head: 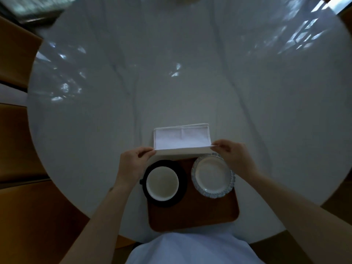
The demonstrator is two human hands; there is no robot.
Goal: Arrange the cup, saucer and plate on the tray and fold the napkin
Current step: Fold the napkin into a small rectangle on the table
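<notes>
A brown wooden tray (192, 214) lies at the table's near edge. On its left stands a white cup (162, 183) on a black saucer (182, 180), its small handle pointing left. A white plate (211, 177) with a blue patterned rim sits on the tray's right. Just beyond the tray a white napkin (181, 138) lies folded into a rectangle. My left hand (133, 161) pinches the napkin's near left corner, lifted off the table. The near right corner is pinched the same way by my right hand (235, 156), above the plate's far rim.
The round white marble table (171, 73) stretches far beyond the napkin. Wooden chairs (17, 54) stand around its left side. A dark blurred object (32, 10) shows at the far left, off the table's edge.
</notes>
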